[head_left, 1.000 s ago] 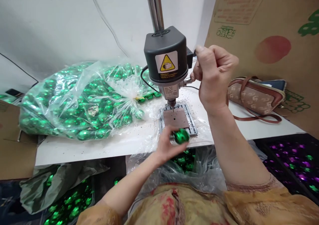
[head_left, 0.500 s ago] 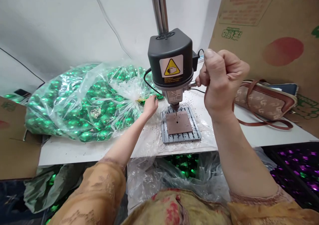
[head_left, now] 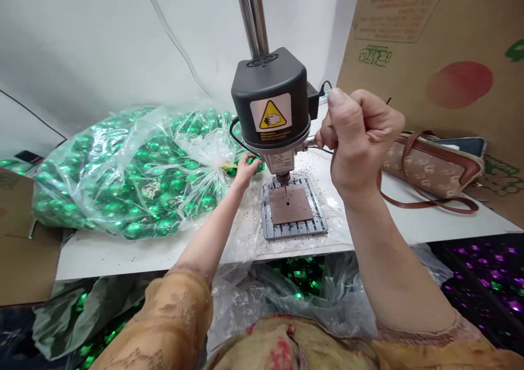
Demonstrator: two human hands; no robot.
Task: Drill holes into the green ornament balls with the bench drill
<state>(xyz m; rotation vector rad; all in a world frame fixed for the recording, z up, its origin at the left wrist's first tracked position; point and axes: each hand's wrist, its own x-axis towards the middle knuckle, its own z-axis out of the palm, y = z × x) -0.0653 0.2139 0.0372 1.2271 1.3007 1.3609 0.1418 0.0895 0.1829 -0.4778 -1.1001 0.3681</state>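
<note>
A small bench drill (head_left: 270, 113) with a black head and a yellow warning label stands on the white table (head_left: 123, 250). My right hand (head_left: 356, 135) is closed in a fist round the drill's side lever. My left hand (head_left: 245, 171) reaches to the mouth of a clear plastic bag (head_left: 123, 168) full of shiny green balls, its fingers curled on a green ball (head_left: 256, 163) there. Below the drill bit lies a brown pad on the grey slotted base plate (head_left: 292, 225), with nothing on it.
A brown handbag (head_left: 429, 165) lies on the table at the right, in front of a tall cardboard sheet (head_left: 442, 48). Under the table's front edge sit open bags of green balls (head_left: 303, 274) and, at the right, a dark crate of purple ones (head_left: 487, 272).
One second ago my left hand held a green ball in front of the base plate. It has since gone to the bag's mouth without that ball. My right hand stays on the lever.
</note>
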